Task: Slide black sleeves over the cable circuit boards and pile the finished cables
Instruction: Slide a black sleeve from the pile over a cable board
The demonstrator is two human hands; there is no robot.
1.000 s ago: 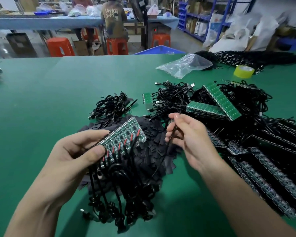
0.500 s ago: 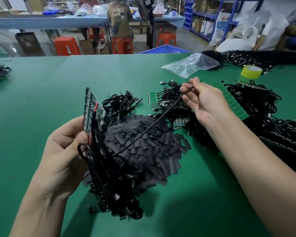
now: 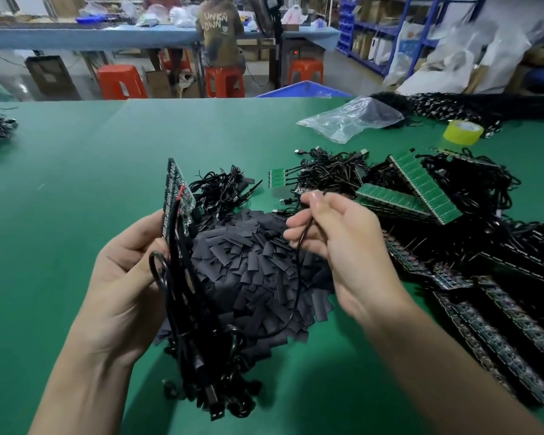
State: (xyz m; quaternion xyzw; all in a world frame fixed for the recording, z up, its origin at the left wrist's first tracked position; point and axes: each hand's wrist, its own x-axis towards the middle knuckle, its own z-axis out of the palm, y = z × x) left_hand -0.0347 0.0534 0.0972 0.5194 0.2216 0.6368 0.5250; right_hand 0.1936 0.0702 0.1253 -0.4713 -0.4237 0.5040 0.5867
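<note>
My left hand [image 3: 126,277] grips a panel of joined circuit boards [image 3: 175,196], held on edge, with a bundle of black cables [image 3: 201,346] hanging from it down to the table. My right hand [image 3: 336,237] pinches one thin black cable [image 3: 297,277] that curves down toward that bundle. Between and behind both hands lies a heap of flat black sleeves [image 3: 258,262]. A small pile of coiled cables [image 3: 220,193] sits just beyond the heap.
The green table [image 3: 76,189] carries green board panels [image 3: 421,186] and tangled cables on the right, dark panels [image 3: 500,324] at the near right, a clear plastic bag [image 3: 349,120] and a yellow tape roll [image 3: 462,131]. A person sits on an orange stool behind.
My left hand turned the board panel from flat to on edge. My right hand pulled one cable out and up to the right, then came back down toward the sleeve heap.
</note>
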